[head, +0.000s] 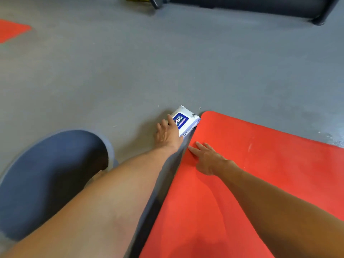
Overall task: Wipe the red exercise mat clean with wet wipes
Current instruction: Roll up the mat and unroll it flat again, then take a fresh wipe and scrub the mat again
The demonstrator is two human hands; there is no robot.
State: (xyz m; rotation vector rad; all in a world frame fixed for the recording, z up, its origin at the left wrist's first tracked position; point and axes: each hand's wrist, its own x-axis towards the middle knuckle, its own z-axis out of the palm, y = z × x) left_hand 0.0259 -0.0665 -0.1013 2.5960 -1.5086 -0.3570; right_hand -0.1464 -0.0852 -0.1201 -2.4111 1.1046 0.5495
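The left hand (168,134) has its fingers (170,119) spread loosely over the wipes pack (184,121) on the floor (111,81), probably to pull one out, while the right hand (206,158) lies open and flat, fingers pinning the red mat (260,164) beneath them.

1 head-worn view looks forward and down, close over the grey floor (93,81).

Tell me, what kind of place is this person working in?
Probably a gym or exercise room. A red exercise mat lies on a grey floor, another red mat's corner shows far left, and dark equipment with angled legs stands at the back.
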